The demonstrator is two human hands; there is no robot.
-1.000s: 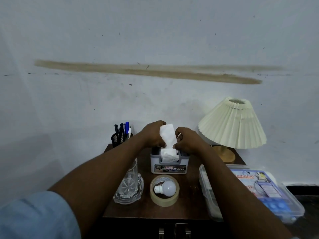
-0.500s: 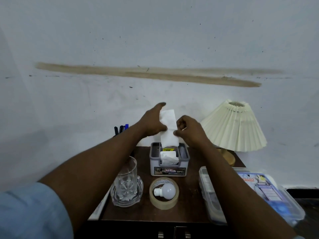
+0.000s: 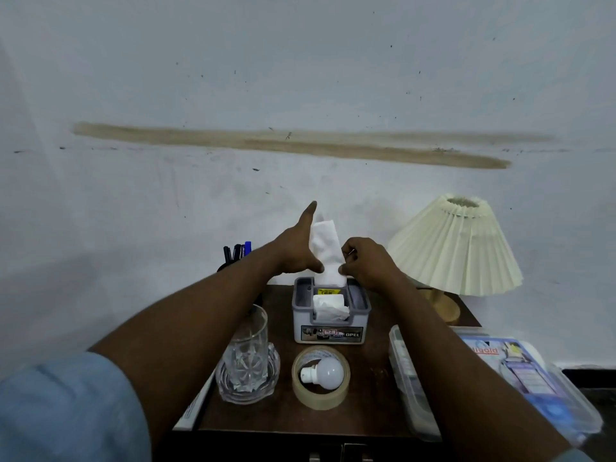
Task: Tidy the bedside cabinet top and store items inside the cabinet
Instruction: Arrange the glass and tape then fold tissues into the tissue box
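A white tissue [image 3: 325, 248] stands upright above the grey tissue box [image 3: 330, 331] at the back of the brown cabinet top [image 3: 373, 368]. My left hand [image 3: 296, 248] pinches the tissue's left side between thumb and fingers, with one finger pointing up behind it. My right hand [image 3: 366, 261] pinches its right lower edge with curled fingers. More tissue sticks out of the box's slot below. In front of the box a white bulb [image 3: 325, 373] lies inside a roll of tape [image 3: 320, 398].
A drinking glass [image 3: 246, 348] stands in a glass dish at the front left. A pen holder [image 3: 236, 251] is behind my left arm. A pleated lamp [image 3: 456, 248] stands back right. A clear plastic box [image 3: 410, 378] overhangs the right edge. A flat white item [image 3: 193, 408] lies at the left edge.
Both hands have lifted the tissue from the box's slot to well above the box. The left hand's fingers have straightened upward behind it.
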